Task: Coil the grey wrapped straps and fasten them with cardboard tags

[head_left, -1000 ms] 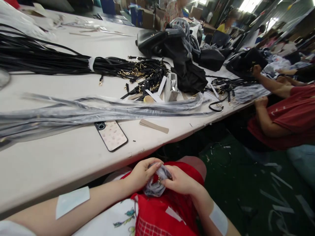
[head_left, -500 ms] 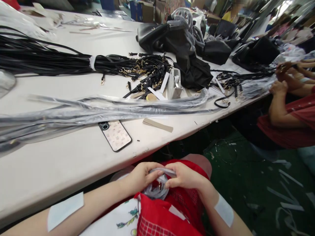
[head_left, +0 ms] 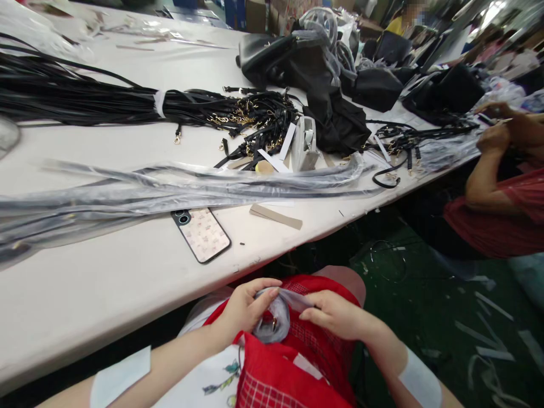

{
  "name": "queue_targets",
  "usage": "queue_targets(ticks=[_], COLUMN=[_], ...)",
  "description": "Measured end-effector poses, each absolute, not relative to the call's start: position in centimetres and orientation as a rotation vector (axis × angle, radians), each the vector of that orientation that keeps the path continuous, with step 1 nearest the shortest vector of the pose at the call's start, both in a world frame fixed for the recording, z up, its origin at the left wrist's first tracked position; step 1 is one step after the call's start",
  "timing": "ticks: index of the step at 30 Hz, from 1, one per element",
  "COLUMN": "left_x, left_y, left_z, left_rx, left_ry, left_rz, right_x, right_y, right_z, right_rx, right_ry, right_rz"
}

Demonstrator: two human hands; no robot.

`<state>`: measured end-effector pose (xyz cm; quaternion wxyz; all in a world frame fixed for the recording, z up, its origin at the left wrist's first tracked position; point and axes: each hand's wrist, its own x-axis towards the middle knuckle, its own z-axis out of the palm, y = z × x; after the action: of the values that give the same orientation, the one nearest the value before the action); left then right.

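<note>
Head view: a long white surface (head_left: 110, 277) fills the left, its near edge slanting up to the right. Across its middle, between the far and near edges, lies a thick bundle of black straps (head_left: 85, 102), cinched by a white band (head_left: 159, 104) and ending in a tangle of gold-coloured clips (head_left: 238, 120). Closer to the near edge stretch several straps in clear plastic (head_left: 195, 190). Black bags (head_left: 272, 59) are heaped to the right of the bundle, toward the far edge. Farther right along the near edge, a co-worker in a red shirt (head_left: 501, 218) has both hands raised beside the surface. Just below the near edge, above a red checked apron (head_left: 272, 374), the left hand (head_left: 242, 309) is curled, thumb against fingers, gripping a grey coil (head_left: 277, 334) sleeved in plastic. The right hand (head_left: 335, 315) is nearly closed, pinching a length that runs taut from that coil (its tip is hidden by the fingers). A patterned phone (head_left: 204, 235) lies face down near the near edge, one corner under the plastic-covered straps. To its right are tan strips (head_left: 276, 216). Smallest is a gold-coloured clasp (head_left: 275, 324) inside the coil.
</note>
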<state>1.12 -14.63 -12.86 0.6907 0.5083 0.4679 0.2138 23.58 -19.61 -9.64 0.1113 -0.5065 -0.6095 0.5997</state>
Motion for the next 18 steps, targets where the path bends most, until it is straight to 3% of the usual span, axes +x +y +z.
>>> queue_targets(ticks=[2,5,9,14,18], left_x=[1.6,2.8,3.8,2.7,2.1], left_y=[-14.3,-13.7,-13.1,-12.4,-12.8], left_z=[-12.6,-12.3,-12.0,-11.2,-11.5], left_rx=[1.075,0.968,0.867,1.253,1.567], left_ry=[1.136,1.193,1.071,0.795,0.683], left_rz=[0.554,0.681,0.764,0.568,0.250], right_x=[21.0,17.3,17.0,21.6,21.9], right_y=[-20.9,-21.6,-19.0,-16.0,-16.6], right_z=[-11.1,-13.1,-12.1,-8.0,-8.4], right_rx=[-1.483,-1.523,-1.550,-1.459,-1.446], right_ry=[-1.645,-1.295,-1.136,-1.582,-1.778], right_rz=[1.729,1.389,1.181,1.578,1.783])
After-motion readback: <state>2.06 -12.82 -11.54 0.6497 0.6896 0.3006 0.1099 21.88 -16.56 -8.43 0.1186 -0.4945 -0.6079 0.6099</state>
